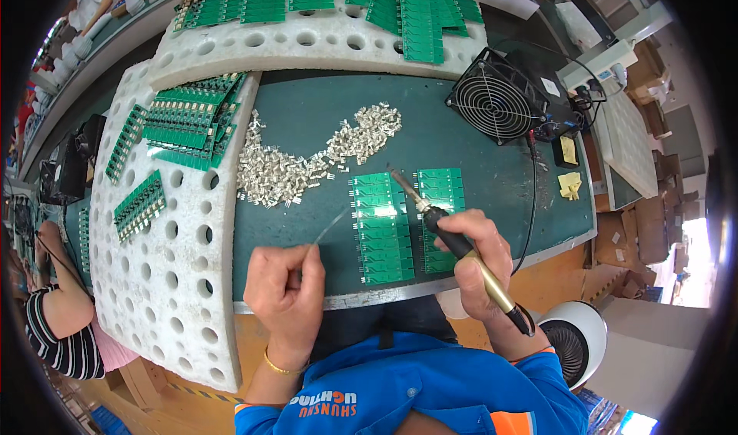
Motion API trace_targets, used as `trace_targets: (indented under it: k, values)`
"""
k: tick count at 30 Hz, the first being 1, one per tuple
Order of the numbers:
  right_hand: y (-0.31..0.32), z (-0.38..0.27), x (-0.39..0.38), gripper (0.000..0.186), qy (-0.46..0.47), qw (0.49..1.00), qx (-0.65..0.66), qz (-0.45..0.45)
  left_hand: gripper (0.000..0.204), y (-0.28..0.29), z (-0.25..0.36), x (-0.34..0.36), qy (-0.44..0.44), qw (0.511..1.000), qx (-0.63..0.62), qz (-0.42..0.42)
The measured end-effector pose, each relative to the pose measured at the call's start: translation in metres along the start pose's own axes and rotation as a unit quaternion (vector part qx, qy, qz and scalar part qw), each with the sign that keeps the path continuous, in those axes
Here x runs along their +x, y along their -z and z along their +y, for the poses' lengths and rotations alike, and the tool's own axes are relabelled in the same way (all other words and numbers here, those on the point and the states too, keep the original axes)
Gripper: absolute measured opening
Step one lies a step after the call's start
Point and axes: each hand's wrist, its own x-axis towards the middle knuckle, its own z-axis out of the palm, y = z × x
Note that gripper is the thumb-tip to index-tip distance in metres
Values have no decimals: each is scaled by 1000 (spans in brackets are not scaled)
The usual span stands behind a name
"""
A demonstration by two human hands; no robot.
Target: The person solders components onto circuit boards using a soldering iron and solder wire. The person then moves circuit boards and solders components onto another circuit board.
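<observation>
My right hand (483, 260) is closed around a soldering iron (459, 243) with a black and gold handle. Its tip points up and left, over the top edge of two green circuit board panels. The left panel (382, 231) lies flat on the green mat, and the right panel (440, 185) is partly covered by the iron and my hand. My left hand (286, 285) pinches a thin strand of solder wire (332, 226), which slants up and right toward the left panel. A pile of small white connectors (280, 172) spreads across the mat beyond my left hand.
White foam boards with holes (157, 281) stand left and at the back, bearing stacked green circuit boards (192, 120). A black fan (496, 101) sits at the back right, near a yellow sponge (569, 186). A black cord (533, 204) hangs over the front edge. Another person's arm (65, 281) shows far left.
</observation>
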Motion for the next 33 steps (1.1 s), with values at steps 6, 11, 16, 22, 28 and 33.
trace_targets:
  k: [6,11,16,22,28,33]
  values:
    - [-14,11,10,22,0,996,-83,16,11,-16,-17,15,28,999,4,22]
    - [-24,18,18,19,9,996,-88,28,11,-19,-19,17,34,999,16,-13]
    - [-27,20,20,17,7,994,-103,24,11,-23,-21,19,19,999,29,-15]
    - [-29,21,21,21,11,994,-105,24,11,-25,-18,21,13,999,33,-23]
    - [-30,24,23,22,7,995,-98,15,11,-26,-17,21,13,999,43,-24]
    - [-31,23,25,22,7,995,-95,15,12,-27,-19,21,-11,998,52,-20]
